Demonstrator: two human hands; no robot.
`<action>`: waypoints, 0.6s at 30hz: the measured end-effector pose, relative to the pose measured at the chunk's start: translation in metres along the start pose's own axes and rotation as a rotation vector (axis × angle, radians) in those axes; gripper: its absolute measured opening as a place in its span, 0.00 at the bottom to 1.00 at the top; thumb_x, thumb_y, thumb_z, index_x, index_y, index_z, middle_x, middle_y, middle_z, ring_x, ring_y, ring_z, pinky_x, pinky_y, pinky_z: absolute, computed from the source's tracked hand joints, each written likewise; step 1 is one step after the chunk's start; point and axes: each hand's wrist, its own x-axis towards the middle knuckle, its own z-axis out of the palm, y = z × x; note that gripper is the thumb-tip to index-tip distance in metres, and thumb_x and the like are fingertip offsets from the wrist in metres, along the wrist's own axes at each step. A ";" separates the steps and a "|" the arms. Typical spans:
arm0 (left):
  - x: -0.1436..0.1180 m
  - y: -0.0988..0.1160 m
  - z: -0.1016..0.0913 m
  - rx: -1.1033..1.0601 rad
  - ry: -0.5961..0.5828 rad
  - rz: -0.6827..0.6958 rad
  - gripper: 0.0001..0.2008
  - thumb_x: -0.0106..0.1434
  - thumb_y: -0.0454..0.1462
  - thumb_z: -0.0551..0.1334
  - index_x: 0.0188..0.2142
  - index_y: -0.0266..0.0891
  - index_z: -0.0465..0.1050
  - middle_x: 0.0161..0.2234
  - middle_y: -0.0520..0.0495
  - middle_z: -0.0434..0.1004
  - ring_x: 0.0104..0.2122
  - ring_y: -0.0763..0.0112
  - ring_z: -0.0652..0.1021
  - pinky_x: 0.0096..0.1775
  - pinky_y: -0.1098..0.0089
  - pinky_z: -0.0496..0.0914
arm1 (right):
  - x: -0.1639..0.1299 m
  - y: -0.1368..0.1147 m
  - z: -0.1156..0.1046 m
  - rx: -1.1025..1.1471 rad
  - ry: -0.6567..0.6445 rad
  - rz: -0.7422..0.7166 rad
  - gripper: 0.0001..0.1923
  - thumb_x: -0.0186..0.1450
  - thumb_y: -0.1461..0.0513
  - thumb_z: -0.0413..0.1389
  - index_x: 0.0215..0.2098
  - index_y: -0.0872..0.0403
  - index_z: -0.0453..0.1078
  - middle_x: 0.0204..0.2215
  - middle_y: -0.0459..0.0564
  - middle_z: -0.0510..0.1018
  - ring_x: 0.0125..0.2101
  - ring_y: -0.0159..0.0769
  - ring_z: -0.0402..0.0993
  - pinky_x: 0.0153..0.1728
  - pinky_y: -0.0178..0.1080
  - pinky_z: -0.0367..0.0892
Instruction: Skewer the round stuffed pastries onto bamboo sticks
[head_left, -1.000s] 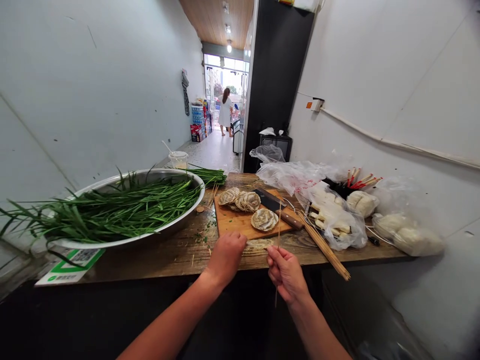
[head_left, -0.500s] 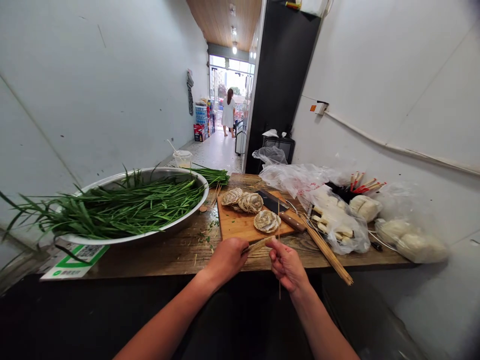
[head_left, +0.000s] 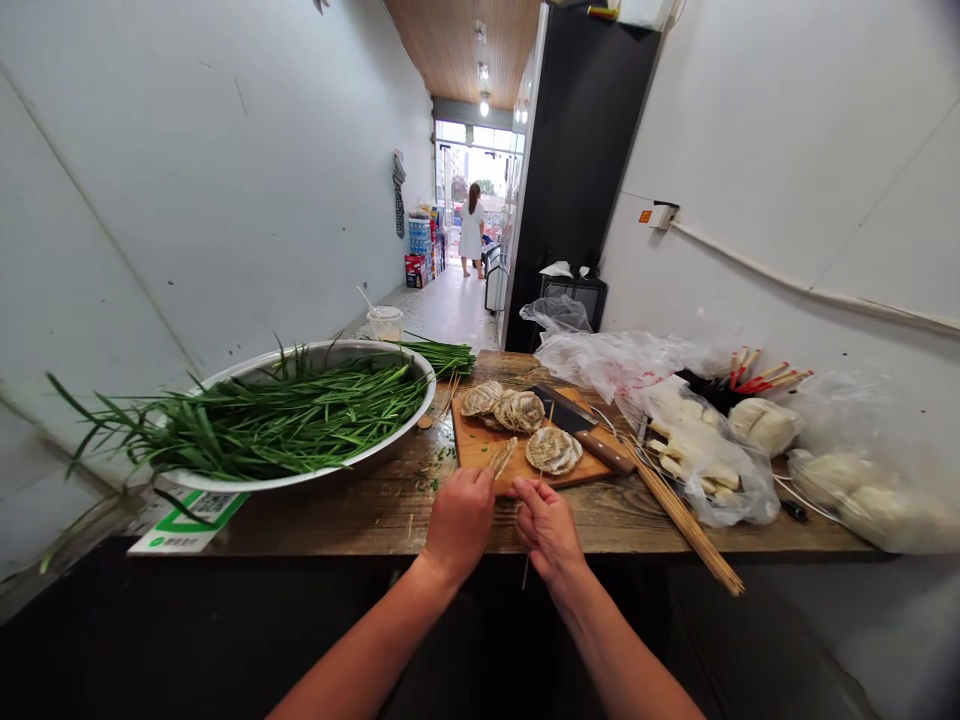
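Note:
My left hand (head_left: 461, 520) is closed on a thin, round, pale-brown wrinkled disc (head_left: 503, 456), held edge-on above the near edge of the wooden cutting board (head_left: 466, 448). Close beside it, my right hand (head_left: 549, 525) pinches a thin bamboo skewer (head_left: 525, 573), whose lower end sticks out below the palm. One similar disc (head_left: 553, 453) lies on the board just beyond my right hand. Farther back, several more sit in an overlapping pile (head_left: 519, 410). A knife (head_left: 609, 452) with a dark blade and brown handle rests across the board's right side.
A big metal basin (head_left: 360, 462) of long green chives (head_left: 300, 420) stands at left, partly over a green-and-white QR card (head_left: 191, 520). Loose skewers (head_left: 694, 530) jut past the table edge at right, near plastic bags (head_left: 739, 500) of pale food. A person (head_left: 472, 230) stands near the doorway.
Both hands have come closer together. The disc in my left hand has turned from lying crosswise to pointing away from me, and the skewer now leans. The whole view has shifted slightly.

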 end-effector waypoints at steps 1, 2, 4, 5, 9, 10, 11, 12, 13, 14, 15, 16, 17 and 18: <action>-0.001 -0.001 0.003 0.011 0.000 0.008 0.08 0.62 0.30 0.53 0.33 0.36 0.71 0.30 0.44 0.73 0.33 0.63 0.73 0.36 0.67 0.66 | 0.001 0.002 0.001 -0.012 -0.003 0.016 0.22 0.44 0.52 0.67 0.26 0.57 0.65 0.07 0.31 0.56 0.07 0.16 0.41 0.09 0.26 0.35; -0.001 -0.002 0.005 0.012 -0.003 0.018 0.07 0.62 0.31 0.54 0.32 0.36 0.71 0.30 0.44 0.72 0.33 0.63 0.72 0.35 0.66 0.66 | 0.002 0.004 0.002 -0.025 -0.003 0.032 0.22 0.43 0.52 0.67 0.27 0.57 0.66 0.07 0.31 0.55 0.07 0.16 0.41 0.09 0.26 0.35; -0.002 -0.002 0.009 -0.006 -0.009 0.034 0.07 0.62 0.31 0.54 0.32 0.36 0.71 0.30 0.45 0.72 0.33 0.64 0.73 0.35 0.67 0.66 | 0.004 0.006 0.003 -0.044 0.003 0.048 0.23 0.42 0.53 0.68 0.28 0.57 0.67 0.07 0.32 0.56 0.07 0.16 0.42 0.09 0.26 0.35; -0.002 -0.003 0.010 -0.019 -0.008 0.039 0.08 0.62 0.31 0.54 0.32 0.36 0.71 0.30 0.45 0.73 0.33 0.65 0.73 0.35 0.67 0.66 | 0.005 0.007 0.003 -0.047 0.006 0.050 0.23 0.42 0.53 0.68 0.28 0.58 0.67 0.07 0.32 0.56 0.07 0.17 0.43 0.09 0.26 0.35; -0.002 -0.005 0.012 -0.147 0.013 0.056 0.09 0.61 0.29 0.54 0.35 0.36 0.72 0.32 0.45 0.74 0.34 0.66 0.74 0.37 0.67 0.68 | 0.007 0.005 0.001 -0.030 0.013 0.058 0.22 0.42 0.54 0.68 0.28 0.58 0.68 0.08 0.33 0.59 0.07 0.16 0.44 0.09 0.26 0.36; -0.002 -0.005 0.012 -0.201 0.022 0.068 0.09 0.60 0.29 0.54 0.36 0.36 0.72 0.33 0.45 0.75 0.34 0.67 0.74 0.38 0.67 0.68 | 0.007 0.004 0.000 -0.025 0.017 0.055 0.22 0.41 0.54 0.68 0.28 0.58 0.69 0.09 0.35 0.62 0.07 0.16 0.44 0.09 0.26 0.36; -0.002 -0.006 0.012 -0.257 0.033 0.078 0.10 0.59 0.29 0.55 0.38 0.36 0.73 0.34 0.45 0.76 0.35 0.67 0.75 0.39 0.67 0.69 | 0.007 0.003 -0.001 -0.023 0.023 0.048 0.22 0.41 0.54 0.68 0.28 0.59 0.69 0.10 0.36 0.64 0.07 0.16 0.44 0.09 0.26 0.37; -0.003 -0.006 0.011 -0.307 0.045 0.084 0.10 0.59 0.30 0.56 0.38 0.36 0.73 0.34 0.45 0.76 0.35 0.67 0.75 0.40 0.67 0.69 | 0.007 0.002 -0.002 -0.024 0.029 0.040 0.22 0.41 0.54 0.68 0.28 0.59 0.69 0.11 0.37 0.66 0.07 0.16 0.44 0.08 0.26 0.37; -0.003 -0.006 0.010 -0.348 0.054 0.086 0.09 0.59 0.31 0.57 0.39 0.36 0.73 0.35 0.45 0.77 0.35 0.67 0.75 0.40 0.67 0.69 | 0.007 0.001 -0.002 -0.026 0.031 0.033 0.21 0.41 0.54 0.68 0.27 0.59 0.69 0.11 0.37 0.66 0.07 0.16 0.45 0.08 0.26 0.37; -0.004 -0.005 0.009 -0.376 0.060 0.082 0.09 0.59 0.32 0.57 0.38 0.36 0.73 0.35 0.45 0.77 0.35 0.67 0.76 0.40 0.67 0.70 | 0.006 0.001 -0.003 -0.027 0.030 0.028 0.21 0.41 0.54 0.68 0.27 0.59 0.69 0.10 0.36 0.64 0.07 0.16 0.44 0.08 0.26 0.37; -0.005 -0.005 0.008 -0.396 0.064 0.074 0.09 0.59 0.33 0.58 0.38 0.36 0.74 0.35 0.45 0.78 0.34 0.67 0.76 0.40 0.67 0.70 | 0.006 0.001 -0.003 -0.029 0.028 0.029 0.21 0.41 0.54 0.68 0.27 0.59 0.70 0.09 0.35 0.62 0.07 0.16 0.44 0.08 0.26 0.37; -0.005 -0.004 0.007 -0.410 0.062 0.065 0.08 0.59 0.34 0.58 0.37 0.36 0.74 0.34 0.45 0.78 0.34 0.67 0.76 0.40 0.67 0.70 | 0.006 0.001 -0.004 -0.033 0.025 0.033 0.21 0.41 0.54 0.68 0.27 0.59 0.69 0.08 0.34 0.60 0.07 0.16 0.44 0.08 0.25 0.37; -0.005 -0.003 0.006 -0.422 0.054 0.059 0.08 0.60 0.34 0.57 0.37 0.36 0.75 0.34 0.45 0.78 0.34 0.68 0.77 0.40 0.67 0.70 | 0.006 0.001 -0.004 -0.036 0.022 0.037 0.21 0.41 0.54 0.68 0.26 0.59 0.69 0.07 0.33 0.58 0.07 0.16 0.43 0.08 0.25 0.37; -0.006 -0.003 0.005 -0.430 0.042 0.054 0.09 0.61 0.34 0.57 0.37 0.37 0.75 0.34 0.45 0.79 0.33 0.68 0.77 0.39 0.68 0.70 | 0.006 0.001 -0.004 -0.039 0.017 0.040 0.21 0.41 0.54 0.68 0.26 0.58 0.69 0.07 0.33 0.57 0.07 0.16 0.43 0.08 0.25 0.37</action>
